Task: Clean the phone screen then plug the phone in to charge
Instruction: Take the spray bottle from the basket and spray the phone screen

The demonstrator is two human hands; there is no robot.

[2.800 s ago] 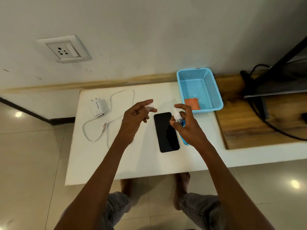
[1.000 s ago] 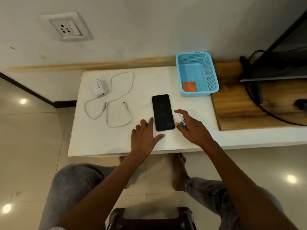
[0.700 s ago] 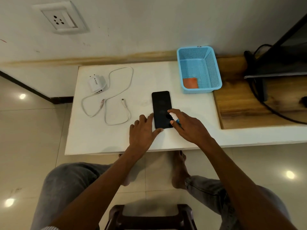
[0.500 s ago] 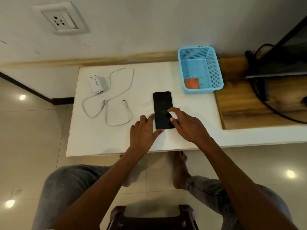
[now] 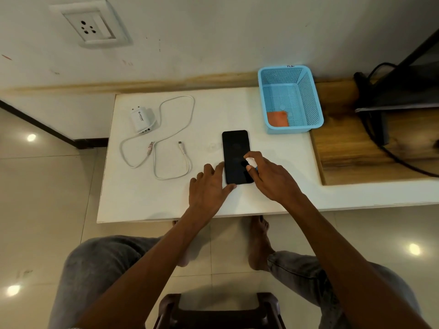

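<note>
A black phone [image 5: 236, 150] lies screen up on the white table [image 5: 147, 198]. My left hand [image 5: 209, 186] rests flat beside the phone's near left edge, thumb at its bottom corner. My right hand [image 5: 268, 176] grips a small blue spray bottle [image 5: 251, 162] with a white top, held over the phone's lower right part. A white charger [image 5: 140, 120] and its white cable [image 5: 175, 138] lie at the table's left. An orange cloth [image 5: 278, 118] lies in the blue basket [image 5: 316, 100].
A wall socket [image 5: 91, 26] sits on the wall at upper left. A wooden board [image 5: 370, 148] with black cables and a dark stand lies to the right. My knees and a dark stool [image 5: 218, 312] are below the table's front edge.
My left hand came down from the air onto the table beside the phone. My right hand carried the spray bottle from beside the phone to over its lower part.
</note>
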